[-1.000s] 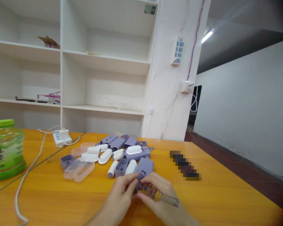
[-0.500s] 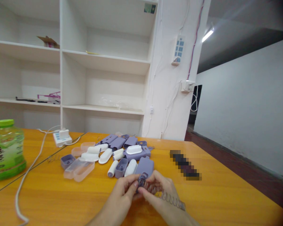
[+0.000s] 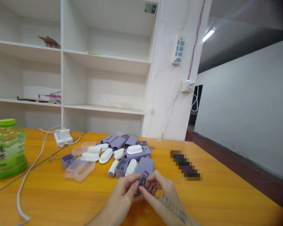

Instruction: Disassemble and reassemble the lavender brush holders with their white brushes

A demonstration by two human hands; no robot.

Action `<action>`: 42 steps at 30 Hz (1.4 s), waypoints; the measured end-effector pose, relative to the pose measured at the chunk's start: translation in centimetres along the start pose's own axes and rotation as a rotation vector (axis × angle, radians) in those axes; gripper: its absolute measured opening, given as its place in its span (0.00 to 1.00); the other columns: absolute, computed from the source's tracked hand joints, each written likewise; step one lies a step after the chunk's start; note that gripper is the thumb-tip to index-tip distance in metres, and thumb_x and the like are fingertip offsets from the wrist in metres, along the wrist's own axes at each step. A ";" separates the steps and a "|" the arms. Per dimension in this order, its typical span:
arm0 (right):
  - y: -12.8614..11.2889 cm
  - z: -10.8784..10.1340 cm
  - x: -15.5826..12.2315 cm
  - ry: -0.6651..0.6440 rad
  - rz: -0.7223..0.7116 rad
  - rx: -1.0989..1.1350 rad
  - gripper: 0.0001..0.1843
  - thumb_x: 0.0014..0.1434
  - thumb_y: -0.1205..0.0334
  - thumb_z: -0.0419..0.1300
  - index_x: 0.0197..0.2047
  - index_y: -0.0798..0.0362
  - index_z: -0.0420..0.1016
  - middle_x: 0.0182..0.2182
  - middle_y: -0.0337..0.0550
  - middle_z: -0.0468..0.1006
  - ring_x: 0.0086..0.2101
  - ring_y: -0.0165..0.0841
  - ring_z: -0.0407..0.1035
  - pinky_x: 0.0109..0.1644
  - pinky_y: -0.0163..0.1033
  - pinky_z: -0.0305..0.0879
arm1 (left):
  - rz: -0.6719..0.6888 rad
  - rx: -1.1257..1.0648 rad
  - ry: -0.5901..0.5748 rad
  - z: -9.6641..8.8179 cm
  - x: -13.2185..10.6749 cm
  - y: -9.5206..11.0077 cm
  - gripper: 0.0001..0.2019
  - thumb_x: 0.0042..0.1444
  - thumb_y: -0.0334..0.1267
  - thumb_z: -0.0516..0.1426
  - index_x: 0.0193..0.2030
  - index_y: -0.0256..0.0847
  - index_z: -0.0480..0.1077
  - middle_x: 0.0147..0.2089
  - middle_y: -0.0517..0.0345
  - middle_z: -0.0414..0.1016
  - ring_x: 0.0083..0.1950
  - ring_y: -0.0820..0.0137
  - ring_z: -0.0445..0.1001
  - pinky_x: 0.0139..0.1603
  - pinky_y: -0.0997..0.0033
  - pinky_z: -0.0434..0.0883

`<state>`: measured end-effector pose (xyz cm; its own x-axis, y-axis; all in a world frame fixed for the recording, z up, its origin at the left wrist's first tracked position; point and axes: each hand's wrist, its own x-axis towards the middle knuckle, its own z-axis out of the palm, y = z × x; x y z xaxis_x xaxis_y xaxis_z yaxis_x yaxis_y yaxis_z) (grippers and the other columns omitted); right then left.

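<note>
Both my hands meet low in the middle of the orange table point(image 3: 221, 194). My left hand point(image 3: 122, 196) pinches a small purple plastic part point(image 3: 143, 178) with thumb and forefinger. My right hand point(image 3: 161, 194) grips the same part from the other side, fingers curled, with a metal coil spring point(image 3: 165, 202) lying across its back and running towards my wrist. Just beyond my fingers lies a purple plastic case point(image 3: 145, 164).
A heap of purple and white plastic pieces point(image 3: 122, 150) and clear lids point(image 3: 80, 169) lies behind my hands. A green bottle point(image 3: 8, 149) stands at the left, a white power strip point(image 3: 62, 137) with its cable point(image 3: 25, 179) nearby. White shelves point(image 3: 103, 62) rise behind.
My fingers have shifted slightly on the purple part, lifting it a little towards the case. The spring has slid along my right hand towards the wrist.
</note>
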<state>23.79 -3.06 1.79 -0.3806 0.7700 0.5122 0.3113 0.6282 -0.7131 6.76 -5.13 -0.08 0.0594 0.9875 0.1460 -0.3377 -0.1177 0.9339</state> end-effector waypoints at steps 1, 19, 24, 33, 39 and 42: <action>0.0 0.0 0.0 0.006 -0.004 -0.009 0.09 0.63 0.56 0.63 0.39 0.50 0.68 0.29 0.37 0.77 0.28 0.31 0.73 0.33 0.33 0.70 | 0.002 -0.007 0.002 0.0 0.0 -0.1 0.28 0.45 0.57 0.71 0.48 0.39 0.81 0.53 0.44 0.81 0.57 0.47 0.75 0.54 0.46 0.77; -0.8 -0.3 0.1 -0.020 0.027 0.054 0.11 0.64 0.52 0.61 0.38 0.50 0.67 0.26 0.35 0.74 0.24 0.29 0.68 0.28 0.32 0.64 | 0.033 0.050 -0.316 1.5 -1.1 2.9 0.22 0.59 0.49 0.65 0.57 0.41 0.79 0.52 0.44 0.83 0.54 0.52 0.80 0.60 0.51 0.73; -1.2 -0.4 -0.1 -0.051 0.029 0.040 0.11 0.67 0.51 0.57 0.42 0.49 0.65 0.26 0.34 0.73 0.25 0.30 0.67 0.28 0.33 0.62 | 0.065 0.109 -0.317 1.1 -1.1 2.2 0.21 0.63 0.47 0.62 0.59 0.41 0.77 0.52 0.47 0.83 0.50 0.56 0.82 0.60 0.52 0.74; -1.2 -0.5 -0.3 -0.081 -0.013 -0.062 0.08 0.68 0.53 0.56 0.44 0.48 0.66 0.25 0.33 0.72 0.24 0.30 0.67 0.27 0.33 0.60 | 0.093 0.230 -0.261 0.8 -0.7 1.9 0.19 0.62 0.45 0.62 0.55 0.38 0.79 0.43 0.49 0.85 0.42 0.60 0.82 0.47 0.63 0.78; -1.1 -2.1 0.1 -0.172 -0.320 -0.324 0.17 0.62 0.65 0.59 0.55 0.46 0.69 0.39 0.42 0.76 0.35 0.34 0.73 0.38 0.35 0.67 | 0.003 0.169 -0.213 0.1 -0.1 2.1 0.16 0.58 0.43 0.65 0.48 0.33 0.81 0.37 0.50 0.85 0.36 0.64 0.83 0.41 0.67 0.80; -0.8 -2.7 0.3 -0.155 -0.435 -0.468 0.15 0.64 0.64 0.59 0.54 0.47 0.72 0.39 0.46 0.73 0.37 0.36 0.72 0.38 0.36 0.68 | -0.047 0.204 -0.205 0.0 0.0 2.3 0.16 0.56 0.40 0.64 0.47 0.31 0.80 0.32 0.50 0.85 0.31 0.65 0.83 0.35 0.68 0.80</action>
<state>25.73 -2.98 3.79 -0.6670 0.4319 0.6071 0.4335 0.8877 -0.1552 6.02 -5.45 2.07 0.2658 0.9532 0.1441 -0.1350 -0.1112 0.9846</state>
